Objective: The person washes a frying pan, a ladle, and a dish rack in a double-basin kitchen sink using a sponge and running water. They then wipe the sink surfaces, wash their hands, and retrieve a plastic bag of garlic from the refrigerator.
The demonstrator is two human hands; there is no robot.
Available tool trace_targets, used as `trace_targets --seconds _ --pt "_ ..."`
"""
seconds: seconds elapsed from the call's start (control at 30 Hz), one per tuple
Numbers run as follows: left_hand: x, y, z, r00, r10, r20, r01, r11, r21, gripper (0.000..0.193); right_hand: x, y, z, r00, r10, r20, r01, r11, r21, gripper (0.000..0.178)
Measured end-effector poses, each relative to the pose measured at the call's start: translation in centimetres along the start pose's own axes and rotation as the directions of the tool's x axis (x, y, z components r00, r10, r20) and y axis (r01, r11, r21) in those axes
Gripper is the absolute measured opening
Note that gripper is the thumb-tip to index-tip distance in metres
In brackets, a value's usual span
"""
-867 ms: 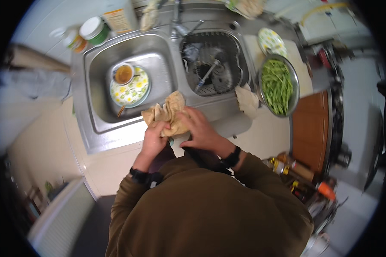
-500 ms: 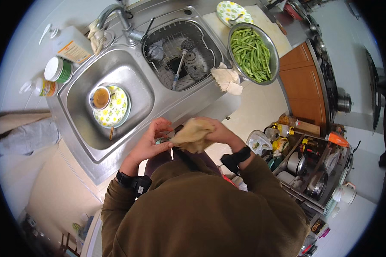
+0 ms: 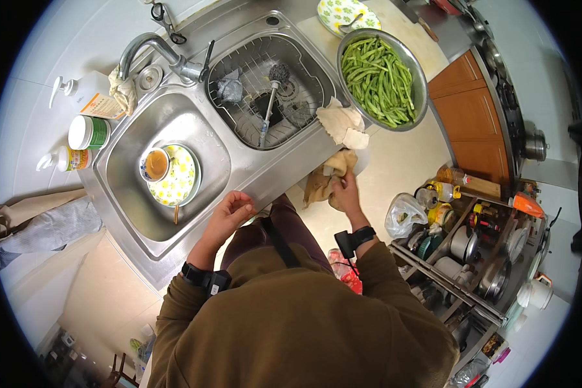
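A tan cloth [image 3: 318, 186] hangs from my right hand [image 3: 348, 191], whose fingers are closed on it at the front edge of the counter. Its upper end reaches toward a second, paler cloth [image 3: 340, 121] draped over that edge; whether the two touch I cannot tell. My left hand [image 3: 231, 213] is by the front rim of the left sink basin [image 3: 207, 116], loosely bent, thumb apart and nothing visible in it. Within that basin sit a flowered plate [image 3: 174, 184] and a small bowl of brownish liquid [image 3: 155, 165].
A metal bowl of green beans [image 3: 378, 81] stands on the counter to the right. The right basin holds a wire rack and a scrubbing brush [image 3: 269, 107]. Behind are a faucet [image 3: 150, 44] and a pump bottle [image 3: 87, 94]. An open pull-out drawer [image 3: 449, 284] with pots sits at right.
My right hand has carried the tan cloth away from my left hand, forward and right to the counter edge. My left hand has dropped slightly and its fingers are more bent. The view has shifted a little.
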State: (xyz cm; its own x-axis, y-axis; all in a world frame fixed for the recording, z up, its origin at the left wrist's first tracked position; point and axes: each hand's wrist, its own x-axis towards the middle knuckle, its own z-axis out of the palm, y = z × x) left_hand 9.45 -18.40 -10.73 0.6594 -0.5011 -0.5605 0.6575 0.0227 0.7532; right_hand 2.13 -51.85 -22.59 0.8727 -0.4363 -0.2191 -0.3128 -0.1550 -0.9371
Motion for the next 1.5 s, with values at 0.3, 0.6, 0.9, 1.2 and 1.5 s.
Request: trace_targets --seconds 0.3,0.6,0.9,1.2,1.5 --pt "1.5 -0.7 -0.4 0.998 -0.015 -0.06 0.014 1.0 -0.018 0.016 2.7 -4.4 -1.2 0.948 -0.04 0.315 0.216 0.807 -0.549 0.036" --pt "0.9 0.2 -3.2 0.968 0.013 -0.251 -0.036 0.995 -0.088 0.018 6.6 -17.1 4.3 0.876 -0.044 0.48 0.279 0.858 -0.431 0.026" --pt "0.4 -0.4 -3.8 0.925 0.006 -0.38 -0.066 0.987 -0.146 0.015 14.7 -11.9 22.9 0.476 0.307 0.824 0.225 0.864 -0.451 0.095" --pt "3.0 2.6 -4.1 0.911 0.053 -0.408 -0.118 0.984 -0.136 0.016 12.0 -14.2 21.5 0.698 0.21 0.685 0.339 0.746 -0.573 0.066" --pt "8.2 3.0 -4.0 0.888 0.193 -0.417 -0.176 0.981 0.079 0.036 11.0 -14.4 21.9 0.815 0.045 0.577 0.396 0.684 -0.613 0.033"
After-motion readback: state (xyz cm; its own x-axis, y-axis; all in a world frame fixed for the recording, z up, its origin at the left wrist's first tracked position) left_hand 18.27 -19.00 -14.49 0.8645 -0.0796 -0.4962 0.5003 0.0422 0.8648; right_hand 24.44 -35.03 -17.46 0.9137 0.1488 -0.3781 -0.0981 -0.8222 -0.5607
